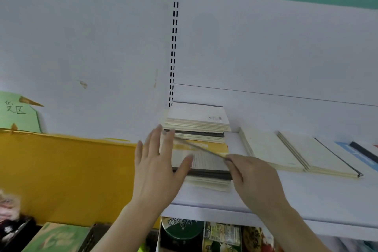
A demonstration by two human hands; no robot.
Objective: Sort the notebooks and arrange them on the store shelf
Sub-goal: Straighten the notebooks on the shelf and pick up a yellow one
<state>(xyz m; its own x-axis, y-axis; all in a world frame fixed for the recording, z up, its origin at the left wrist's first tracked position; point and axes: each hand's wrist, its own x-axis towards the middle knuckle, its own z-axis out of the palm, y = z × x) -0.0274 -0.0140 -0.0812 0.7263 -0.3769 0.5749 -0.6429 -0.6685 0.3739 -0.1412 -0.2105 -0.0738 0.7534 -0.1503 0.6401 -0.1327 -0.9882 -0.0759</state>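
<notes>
The white shelf [306,196] carries a tall stack [201,139] of notebooks at its left end, with more notebooks [290,151] laid flat to the right. The left hand [157,166], fingers spread, presses the stack's side. The right hand [253,178] pinches a thin notebook [201,148] tilted over the stack.

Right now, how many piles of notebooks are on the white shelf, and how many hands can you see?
Tall piles at the left end: 2, the back pile and the front pile.
Low piles lying to the right: 2, the nearer pile and the farther pile.
Hands: 2, the left hand and the right hand.
Total: 4 piles, 2 hands.
</notes>
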